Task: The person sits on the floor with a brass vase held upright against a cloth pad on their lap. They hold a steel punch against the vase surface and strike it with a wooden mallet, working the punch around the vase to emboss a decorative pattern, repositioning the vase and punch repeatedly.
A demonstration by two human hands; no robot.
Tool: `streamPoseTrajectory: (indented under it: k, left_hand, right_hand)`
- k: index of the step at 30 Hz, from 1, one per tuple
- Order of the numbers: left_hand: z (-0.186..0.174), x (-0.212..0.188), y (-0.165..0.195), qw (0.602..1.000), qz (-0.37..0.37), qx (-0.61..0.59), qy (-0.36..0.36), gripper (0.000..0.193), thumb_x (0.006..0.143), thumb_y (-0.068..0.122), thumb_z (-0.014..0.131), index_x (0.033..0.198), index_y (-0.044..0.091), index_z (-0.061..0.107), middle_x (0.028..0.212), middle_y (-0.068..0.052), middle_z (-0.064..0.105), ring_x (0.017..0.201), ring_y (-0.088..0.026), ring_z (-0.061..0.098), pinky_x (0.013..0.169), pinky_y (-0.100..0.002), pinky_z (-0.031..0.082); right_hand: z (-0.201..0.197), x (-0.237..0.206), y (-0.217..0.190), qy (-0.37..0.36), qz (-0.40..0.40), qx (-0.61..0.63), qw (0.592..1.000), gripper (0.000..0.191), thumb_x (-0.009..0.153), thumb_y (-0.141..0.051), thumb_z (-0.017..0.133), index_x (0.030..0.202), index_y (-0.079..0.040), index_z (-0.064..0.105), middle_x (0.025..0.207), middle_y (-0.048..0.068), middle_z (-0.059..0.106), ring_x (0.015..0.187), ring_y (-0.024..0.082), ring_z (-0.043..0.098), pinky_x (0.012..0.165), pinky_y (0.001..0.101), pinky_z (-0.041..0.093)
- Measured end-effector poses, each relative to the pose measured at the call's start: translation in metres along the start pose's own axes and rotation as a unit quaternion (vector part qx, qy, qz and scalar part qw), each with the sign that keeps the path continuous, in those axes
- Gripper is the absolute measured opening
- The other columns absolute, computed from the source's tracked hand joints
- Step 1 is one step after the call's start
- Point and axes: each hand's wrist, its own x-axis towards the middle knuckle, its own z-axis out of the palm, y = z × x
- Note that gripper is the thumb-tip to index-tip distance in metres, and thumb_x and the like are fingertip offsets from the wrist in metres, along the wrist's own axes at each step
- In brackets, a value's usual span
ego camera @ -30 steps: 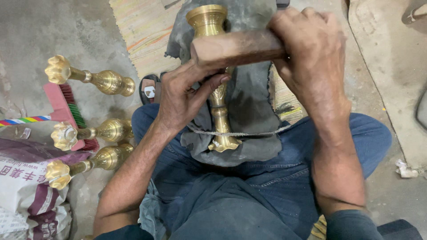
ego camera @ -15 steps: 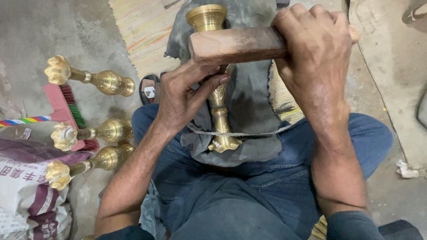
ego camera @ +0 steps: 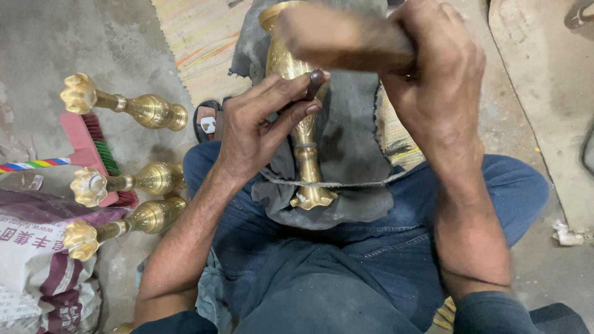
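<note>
Left hand [ego camera: 257,133] pinches a punch [ego camera: 314,85] against the vase [ego camera: 297,105], steadying it; right hand [ego camera: 436,93] grips a mallet [ego camera: 343,38] above it.

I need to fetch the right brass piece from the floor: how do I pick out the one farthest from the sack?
Start at the printed sack at lower left. Three brass stands lie beside it; take the top one, above the pink brush. It lies alone, apart from the lower pair.

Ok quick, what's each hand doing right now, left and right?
Left hand: closed on a thin dark punch, set against the brass vase.
Right hand: closed around a wooden mallet, raised over the punch.
</note>
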Motion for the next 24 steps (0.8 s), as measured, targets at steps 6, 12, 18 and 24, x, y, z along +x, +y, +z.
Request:
streamPoseTrajectory:
  k: [6,12,18,24]
  left_hand:
    - [0.000,-0.001,-0.001,1.000,0.006,-0.012,0.001,0.033,0.100,0.008,0.083,0.129,0.006,0.067,0.112,-0.009,0.074,0.100,-0.019,0.076,0.081,-0.030,0.063]
    - [0.001,-0.003,-0.003,1.000,0.001,0.001,0.013,0.030,0.098,0.008,0.085,0.125,0.009,0.070,0.108,-0.008,0.076,0.096,-0.018,0.076,0.079,-0.032,0.061]
    - [0.003,-0.004,-0.004,0.999,0.004,-0.037,0.005,0.031,0.101,0.008,0.081,0.130,0.008,0.070,0.114,-0.007,0.076,0.102,-0.018,0.077,0.084,-0.031,0.065]
    - [0.003,-0.004,-0.002,1.000,-0.002,-0.013,0.008,0.028,0.099,0.006,0.082,0.126,0.011,0.072,0.111,-0.006,0.077,0.097,-0.015,0.076,0.080,-0.029,0.062]
  right_hand:
    - [-0.001,0.001,-0.003,0.009,-0.014,-0.026,1.000,0.035,0.084,0.008,0.080,0.111,0.000,0.059,0.097,0.019,0.063,0.092,0.044,0.061,0.079,0.0529,0.046]
    - [-0.004,0.004,-0.013,0.035,-0.058,-0.108,0.992,0.037,0.069,0.007,0.078,0.100,0.000,0.060,0.088,0.019,0.063,0.081,0.041,0.062,0.068,0.0511,0.044]
    - [-0.005,0.008,-0.019,0.024,-0.057,-0.139,0.988,0.035,0.076,0.005,0.080,0.104,-0.002,0.061,0.091,0.014,0.062,0.084,0.037,0.062,0.073,0.0482,0.045]
    - [-0.005,0.004,-0.012,0.009,-0.075,-0.139,0.987,0.034,0.075,0.007,0.081,0.101,0.000,0.060,0.085,0.018,0.063,0.077,0.040,0.065,0.066,0.0505,0.050]
